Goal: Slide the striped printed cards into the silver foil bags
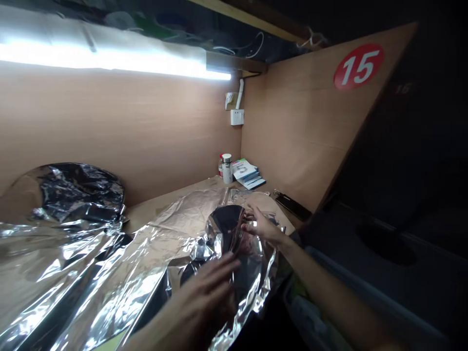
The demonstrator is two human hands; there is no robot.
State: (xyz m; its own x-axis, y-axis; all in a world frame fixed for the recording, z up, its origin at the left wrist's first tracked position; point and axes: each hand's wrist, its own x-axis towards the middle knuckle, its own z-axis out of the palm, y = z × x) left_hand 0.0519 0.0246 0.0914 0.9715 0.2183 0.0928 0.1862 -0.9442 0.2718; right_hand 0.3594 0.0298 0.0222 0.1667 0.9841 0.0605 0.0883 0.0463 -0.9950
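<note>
A large crinkled sheet of silver foil (120,263) covers most of the wooden desk (153,207). Near its right end the foil bulges over a dark rounded object (226,226). My left hand (210,287) lies on the foil below that bulge, fingers stretched out and together, pressing flat. My right hand (261,225) rests on the bulge's right side, fingers curled on the foil's fold; a bright glint shows at the fingers.
A second heap of crumpled foil (80,192) lies at the back left. In the far corner stand a white bottle (227,168) and a stack of booklets (248,174). A black phone (293,205) lies by the right partition, which carries a red "15" sticker (358,67). A lamp strip (109,58) glows above.
</note>
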